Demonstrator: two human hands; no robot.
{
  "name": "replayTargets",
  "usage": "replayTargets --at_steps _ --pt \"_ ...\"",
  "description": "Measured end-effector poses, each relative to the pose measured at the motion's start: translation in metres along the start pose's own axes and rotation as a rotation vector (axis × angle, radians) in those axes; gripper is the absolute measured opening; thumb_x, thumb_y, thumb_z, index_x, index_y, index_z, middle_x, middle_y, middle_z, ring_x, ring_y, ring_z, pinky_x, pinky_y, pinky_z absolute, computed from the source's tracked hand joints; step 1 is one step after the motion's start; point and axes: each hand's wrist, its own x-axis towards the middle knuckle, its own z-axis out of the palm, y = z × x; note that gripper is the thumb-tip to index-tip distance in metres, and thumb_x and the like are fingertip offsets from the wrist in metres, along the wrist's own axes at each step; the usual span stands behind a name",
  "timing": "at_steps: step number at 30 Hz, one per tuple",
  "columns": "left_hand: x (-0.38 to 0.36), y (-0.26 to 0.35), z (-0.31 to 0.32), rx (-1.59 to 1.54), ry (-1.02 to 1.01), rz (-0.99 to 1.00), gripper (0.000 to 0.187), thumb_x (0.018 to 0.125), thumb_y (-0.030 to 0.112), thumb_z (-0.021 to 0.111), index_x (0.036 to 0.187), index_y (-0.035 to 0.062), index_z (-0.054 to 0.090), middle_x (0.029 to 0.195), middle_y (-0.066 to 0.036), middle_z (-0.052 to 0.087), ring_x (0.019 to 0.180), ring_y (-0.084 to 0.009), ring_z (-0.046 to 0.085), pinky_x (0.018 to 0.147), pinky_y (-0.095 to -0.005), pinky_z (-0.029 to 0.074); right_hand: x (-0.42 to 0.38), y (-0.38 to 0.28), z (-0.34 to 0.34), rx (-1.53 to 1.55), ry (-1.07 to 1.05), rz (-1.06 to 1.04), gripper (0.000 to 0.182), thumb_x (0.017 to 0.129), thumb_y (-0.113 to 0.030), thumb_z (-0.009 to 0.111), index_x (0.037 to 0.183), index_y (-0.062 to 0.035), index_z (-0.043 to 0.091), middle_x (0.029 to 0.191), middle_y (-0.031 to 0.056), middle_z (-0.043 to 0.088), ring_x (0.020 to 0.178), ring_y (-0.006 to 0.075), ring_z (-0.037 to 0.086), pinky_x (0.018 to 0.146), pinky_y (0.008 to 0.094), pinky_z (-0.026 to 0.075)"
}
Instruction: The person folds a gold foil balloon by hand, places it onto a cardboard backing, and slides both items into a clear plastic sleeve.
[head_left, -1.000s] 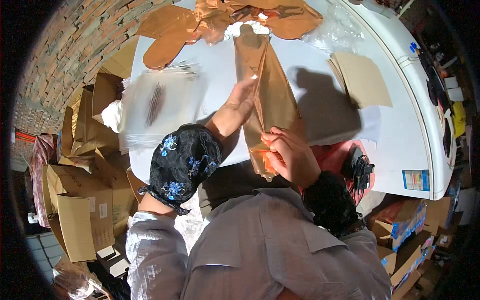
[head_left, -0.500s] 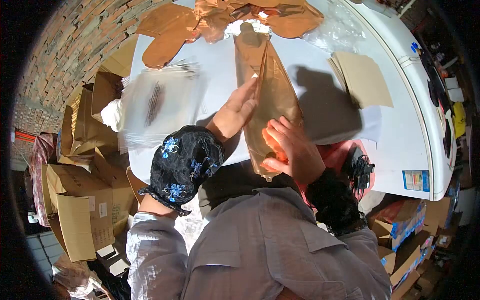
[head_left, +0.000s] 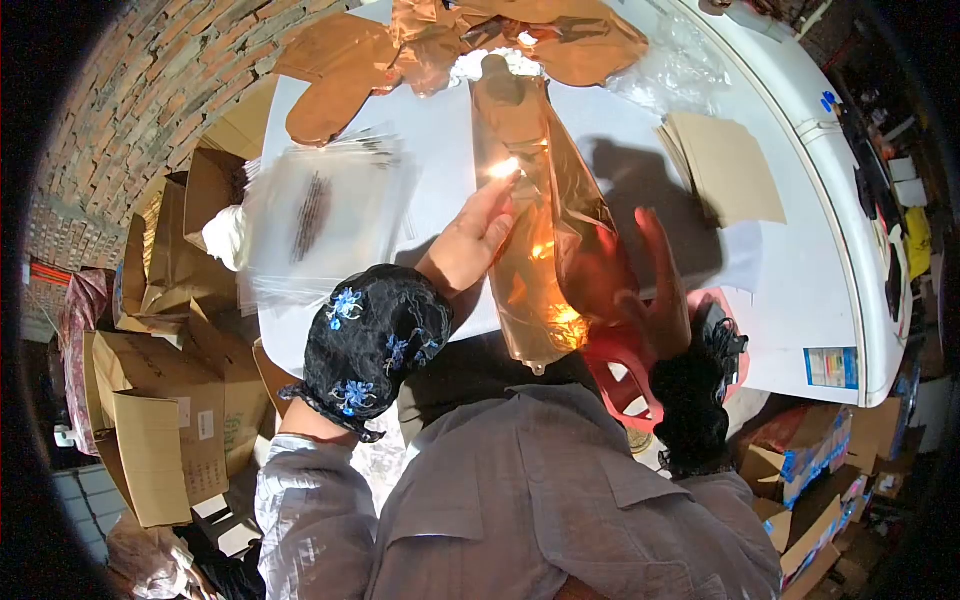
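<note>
A long, flat copper-coloured foil balloon (head_left: 520, 225) lies lengthwise before me, its narrow tabbed end hanging at the near table edge. My left hand (head_left: 472, 235) is closed at the balloon's left edge, thumb and fingers together on the foil. At the right edge is my right hand (head_left: 645, 295), fingers apart and stretched away from me, in shadow against the foil. Part of that hand is hard to make out there. Bright glints show on the foil near both hands. The balloon's far end rests by a white crumpled strip (head_left: 497, 64).
More copper foil balloons (head_left: 345, 75) lie at the back. A stack of clear plastic bags (head_left: 340, 215) sits left, brown cards (head_left: 725, 165) right. Clear plastic film (head_left: 680, 70) lies behind. A red plastic stool (head_left: 625, 385) is below; cardboard boxes (head_left: 165, 410) stand left.
My right hand has moved right from the balloon's lower middle to its right edge, and its fingers have straightened. The foil's right side has shifted. My left hand stays nearly in place.
</note>
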Motion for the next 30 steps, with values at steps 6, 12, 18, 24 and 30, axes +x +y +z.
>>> replayTargets --at_steps 6,12,18,24,30 --pt "0.002 -0.009 -0.002 0.048 -0.024 0.009 0.052 0.106 0.011 0.048 0.155 0.0093 0.032 0.143 -0.012 0.050 0.131 -0.0190 0.047 0.112 -0.0301 0.035 -0.019 -0.025 0.007 -0.377 -0.124 -0.158 0.107 0.071 -0.041 0.085 0.155 -0.0053 0.030 0.156 0.0243 0.035 0.144 0.0441 0.034 0.120 0.0521 0.026" --pt "0.000 -0.003 0.001 0.186 0.043 0.089 0.047 0.103 0.007 0.049 0.150 0.0083 0.042 0.146 -0.019 0.048 0.135 -0.0269 0.048 0.113 -0.0348 0.036 -0.009 -0.017 0.009 -0.461 -0.206 -0.313 0.089 0.069 -0.029 0.087 0.145 -0.0051 0.045 0.151 0.0234 0.042 0.141 0.0426 0.039 0.116 0.0519 0.035" --pt "-0.009 0.010 0.028 0.545 0.169 0.096 0.041 0.094 0.007 0.056 0.135 0.0056 0.056 0.145 -0.022 0.048 0.128 -0.0391 0.052 0.106 -0.0433 0.046 -0.004 -0.023 0.007 -0.518 -0.342 -0.332 0.079 0.080 -0.046 0.074 0.144 -0.0090 0.047 0.150 0.0204 0.045 0.142 0.0421 0.039 0.119 0.0537 0.029" --pt "-0.010 0.001 0.044 0.832 0.291 0.277 0.049 0.091 0.008 0.058 0.139 0.0046 0.053 0.146 -0.013 0.050 0.131 -0.0313 0.051 0.106 -0.0421 0.042 -0.006 0.000 0.009 -0.592 -0.261 -0.351 0.049 0.094 -0.029 0.064 0.137 -0.0086 0.054 0.143 0.0194 0.052 0.138 0.0374 0.046 0.117 0.0520 0.033" --pt "-0.013 0.007 0.044 0.899 0.280 0.270 0.050 0.092 0.012 0.057 0.142 0.0057 0.051 0.150 -0.012 0.047 0.141 -0.0298 0.042 0.109 -0.0441 0.037 -0.003 -0.010 0.004 0.062 0.029 0.141 0.032 0.101 -0.021 0.055 0.125 -0.0014 0.059 0.122 0.0145 0.059 0.109 0.0282 0.057 0.097 0.0396 0.046"
